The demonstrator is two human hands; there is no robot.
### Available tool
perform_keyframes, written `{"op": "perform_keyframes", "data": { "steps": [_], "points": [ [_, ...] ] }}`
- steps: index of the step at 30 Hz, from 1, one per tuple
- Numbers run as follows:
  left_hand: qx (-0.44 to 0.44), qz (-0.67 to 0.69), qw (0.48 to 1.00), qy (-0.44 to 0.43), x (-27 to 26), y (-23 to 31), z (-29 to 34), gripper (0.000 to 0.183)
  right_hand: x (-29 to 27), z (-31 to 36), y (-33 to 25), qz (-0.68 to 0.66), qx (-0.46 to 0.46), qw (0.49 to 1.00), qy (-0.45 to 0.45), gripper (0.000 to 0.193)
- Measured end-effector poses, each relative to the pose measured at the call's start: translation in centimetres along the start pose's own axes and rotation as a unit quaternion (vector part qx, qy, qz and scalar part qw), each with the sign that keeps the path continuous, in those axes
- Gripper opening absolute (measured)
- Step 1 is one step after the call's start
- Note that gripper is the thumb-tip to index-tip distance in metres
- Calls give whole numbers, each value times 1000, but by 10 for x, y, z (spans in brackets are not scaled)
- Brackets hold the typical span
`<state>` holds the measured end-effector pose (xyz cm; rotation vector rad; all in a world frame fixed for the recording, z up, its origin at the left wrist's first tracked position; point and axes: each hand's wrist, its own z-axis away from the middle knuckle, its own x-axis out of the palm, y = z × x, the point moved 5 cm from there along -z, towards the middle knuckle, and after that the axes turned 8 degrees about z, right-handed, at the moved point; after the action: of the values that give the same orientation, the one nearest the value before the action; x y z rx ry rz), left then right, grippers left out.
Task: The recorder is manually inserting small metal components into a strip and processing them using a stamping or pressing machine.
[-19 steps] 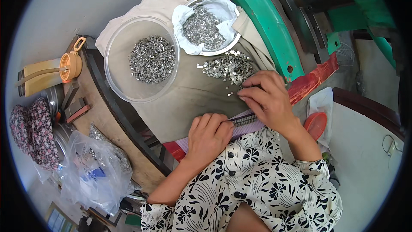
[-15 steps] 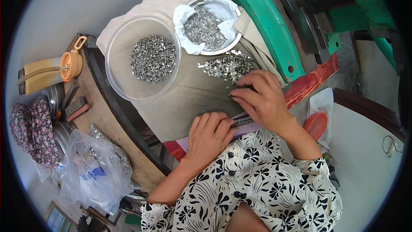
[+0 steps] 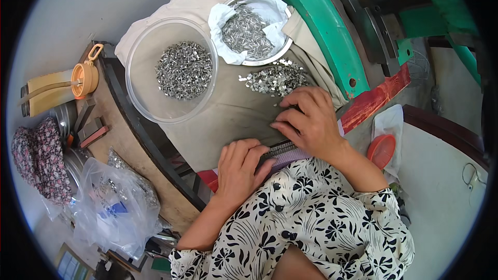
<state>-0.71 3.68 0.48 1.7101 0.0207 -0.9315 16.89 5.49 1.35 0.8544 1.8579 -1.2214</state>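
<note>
At the table's near edge lies a dark strip [image 3: 281, 149] with a ridged row of small grey pieces along it. My left hand [image 3: 238, 168] is closed around the strip's left end, fingers above and thumb nearer my body. Just over the strip's right part, my right hand [image 3: 316, 124] has its thumb and forefinger pinched together; whatever is between them is too small to make out. Beyond the right hand is a loose pile of small, shiny flat metal pieces [image 3: 277, 79] on the beige cloth [image 3: 233, 109].
A clear round tub [image 3: 136, 98] holds small metal parts. Behind the pile, a cloth-lined metal bowl [image 3: 282, 54] holds thin silvery pins. A green machine frame [image 3: 324, 31] stands at right. Plastic bags [image 3: 114, 212] and an orange-lidded bottle [image 3: 85, 79] are at left.
My left hand has shifted left, baring more of the strip. The right hand has come slightly left and down toward the strip, fingers still pinched.
</note>
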Motion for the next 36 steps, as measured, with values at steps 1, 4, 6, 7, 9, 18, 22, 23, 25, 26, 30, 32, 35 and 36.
{"op": "perform_keyframes", "data": {
  "steps": [1, 4, 6, 7, 9, 18, 22, 23, 25, 26, 30, 32, 35, 36],
  "points": [
    [2, 4, 1000, 0, 0, 0, 0, 26, 2, 1, 1, 6, 14, 1000, 7, 20],
    [15, -3, 1000, 5, 2, 1, -2, 27, -1, 1, 0, 12, 36, 999, 7, 20],
    [14, -1, 1000, 10, 1, 1, -2, 26, -3, 2, -1, 12, 43, 999, 2, 19],
    [14, 1, 1000, 14, 1, 1, -2, 26, -5, 3, -1, 14, 36, 999, 4, 20],
    [10, -2, 1000, 10, 1, 1, -2, 26, -9, 7, 0, 16, 29, 999, 7, 20],
    [-6, 31, 999, 26, -7, 0, -21, 22, -14, 45, -9, -55, -17, 998, -30, 22],
    [5, 24, 998, 51, -8, -3, -48, 17, -19, 36, 2, -27, 44, 999, 18, 23],
    [10, 13, 999, 50, -7, -2, -55, 16, -18, 33, 4, -27, 44, 999, 19, 23],
    [7, 2, 999, 42, -4, -1, -69, 15, -16, 27, 8, -3, 58, 998, 8, 22],
    [3, -7, 999, 32, -2, -2, -75, 13, -14, 21, 9, 7, 48, 999, 11, 19],
    [8, -35, 999, 18, 6, -6, -85, 12, -8, 3, 9, 36, 28, 999, -12, 13],
    [17, -38, 999, 17, 6, -5, -85, 12, -9, -1, 9, 30, 40, 999, -22, 12],
    [19, -49, 998, 27, 7, -6, -84, 10, -8, -3, 9, 24, 56, 998, -32, 12],
    [18, -50, 998, 28, 6, -6, -83, 10, -8, -3, 9, 23, 60, 997, -32, 11]
  ]
}}
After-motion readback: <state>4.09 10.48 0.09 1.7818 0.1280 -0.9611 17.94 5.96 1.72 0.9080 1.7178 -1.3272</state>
